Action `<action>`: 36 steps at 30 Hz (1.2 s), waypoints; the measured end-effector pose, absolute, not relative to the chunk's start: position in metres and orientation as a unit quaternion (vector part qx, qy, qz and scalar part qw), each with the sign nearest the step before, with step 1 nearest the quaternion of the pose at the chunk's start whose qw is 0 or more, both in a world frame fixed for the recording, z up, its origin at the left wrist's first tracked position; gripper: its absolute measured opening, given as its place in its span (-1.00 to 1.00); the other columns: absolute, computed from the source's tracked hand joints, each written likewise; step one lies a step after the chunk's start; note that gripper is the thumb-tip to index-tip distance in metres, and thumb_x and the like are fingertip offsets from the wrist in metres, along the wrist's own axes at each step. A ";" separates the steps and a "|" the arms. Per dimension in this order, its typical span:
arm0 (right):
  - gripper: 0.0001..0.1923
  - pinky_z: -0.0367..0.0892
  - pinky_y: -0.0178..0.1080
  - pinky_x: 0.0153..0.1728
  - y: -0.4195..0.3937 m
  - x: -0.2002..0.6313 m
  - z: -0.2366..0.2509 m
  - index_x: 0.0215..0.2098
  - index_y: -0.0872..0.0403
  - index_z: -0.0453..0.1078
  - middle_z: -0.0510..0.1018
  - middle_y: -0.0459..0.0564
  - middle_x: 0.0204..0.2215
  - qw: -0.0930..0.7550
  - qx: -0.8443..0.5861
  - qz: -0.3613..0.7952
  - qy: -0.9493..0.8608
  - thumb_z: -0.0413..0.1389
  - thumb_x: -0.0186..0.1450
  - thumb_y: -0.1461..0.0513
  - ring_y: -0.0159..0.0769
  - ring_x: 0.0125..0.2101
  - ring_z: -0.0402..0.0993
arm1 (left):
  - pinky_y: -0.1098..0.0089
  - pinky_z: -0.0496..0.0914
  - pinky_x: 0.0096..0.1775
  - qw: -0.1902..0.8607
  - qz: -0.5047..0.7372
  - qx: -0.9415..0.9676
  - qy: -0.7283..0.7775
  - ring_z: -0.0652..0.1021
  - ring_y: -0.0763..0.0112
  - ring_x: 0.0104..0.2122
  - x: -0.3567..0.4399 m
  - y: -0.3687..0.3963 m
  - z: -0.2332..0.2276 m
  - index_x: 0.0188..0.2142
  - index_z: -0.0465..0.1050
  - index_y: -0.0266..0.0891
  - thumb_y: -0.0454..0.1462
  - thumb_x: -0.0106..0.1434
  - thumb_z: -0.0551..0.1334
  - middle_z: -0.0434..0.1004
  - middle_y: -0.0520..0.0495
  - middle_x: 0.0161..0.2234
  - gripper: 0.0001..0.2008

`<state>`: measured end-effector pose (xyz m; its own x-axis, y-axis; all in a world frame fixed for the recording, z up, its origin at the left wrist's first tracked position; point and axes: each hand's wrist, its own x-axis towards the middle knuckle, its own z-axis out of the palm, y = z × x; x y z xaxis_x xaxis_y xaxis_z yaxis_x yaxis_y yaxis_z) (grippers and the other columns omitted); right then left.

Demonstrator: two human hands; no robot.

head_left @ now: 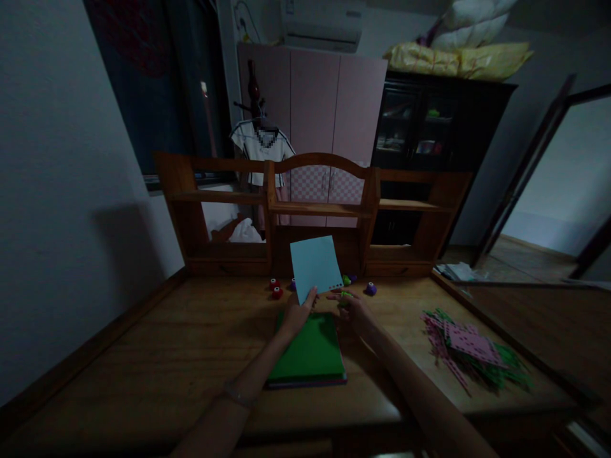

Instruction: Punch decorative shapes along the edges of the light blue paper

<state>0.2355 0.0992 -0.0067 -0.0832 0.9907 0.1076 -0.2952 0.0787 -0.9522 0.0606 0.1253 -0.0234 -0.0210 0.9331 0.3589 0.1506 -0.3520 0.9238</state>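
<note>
Left grip [299, 312] pinches a square pale-blue paper sheet [315, 264], right grip [356, 312] encloses a small bright-green tool [345, 297]; dark corner holes [337, 285] appear done, the rest apparently left.

Fingers of the left hand [296, 313] behind the light-blue sheet [315, 264] were hidden. The right hand [356, 312] partly covered a green object [345, 298], too small to identify. Both forearms [415, 388] were cut off below; the hanging shirt's neckline [267, 137] was pixelated.
</note>
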 end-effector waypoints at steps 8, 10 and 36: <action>-0.63 -0.04 -0.41 -0.72 0.093 0.232 -0.002 -0.35 0.07 0.36 0.39 -0.14 -0.57 0.588 -0.432 0.524 -0.440 0.26 -0.04 0.05 -0.50 -0.67 0.19 | 0.42 0.34 -0.56 0.405 0.518 0.619 0.429 0.47 0.35 -0.56 0.066 0.122 -0.022 -0.44 0.46 -0.31 0.03 0.14 0.14 0.50 -0.13 -0.48 -0.59; -0.59 0.00 -0.41 -0.70 0.092 0.233 -0.001 -0.31 0.08 0.38 0.42 -0.10 -0.54 0.592 -0.442 0.512 -0.438 0.27 -0.04 0.03 -0.46 -0.63 0.26 | 0.42 0.34 -0.56 0.413 0.517 0.617 0.425 0.48 0.35 -0.56 0.067 0.121 -0.021 -0.43 0.47 -0.30 0.03 0.13 0.16 0.51 -0.14 -0.47 -0.59; -0.56 0.08 -0.41 -0.69 0.102 0.244 -0.011 -0.32 0.04 0.39 0.36 -0.17 -0.62 0.625 -0.483 0.452 -0.415 0.26 -0.06 -0.04 -0.46 -0.68 0.26 | 0.42 0.32 -0.49 0.394 0.551 0.600 0.426 0.46 0.38 -0.57 0.065 0.122 -0.020 -0.49 0.45 -0.31 0.02 0.13 0.15 0.48 -0.11 -0.53 -0.59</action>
<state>0.2440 0.1025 -0.0108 0.2477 0.9654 0.0813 -0.1636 0.1244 -0.9787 0.0651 0.1222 -0.0197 0.0294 0.9453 0.3249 0.0769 -0.3262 0.9422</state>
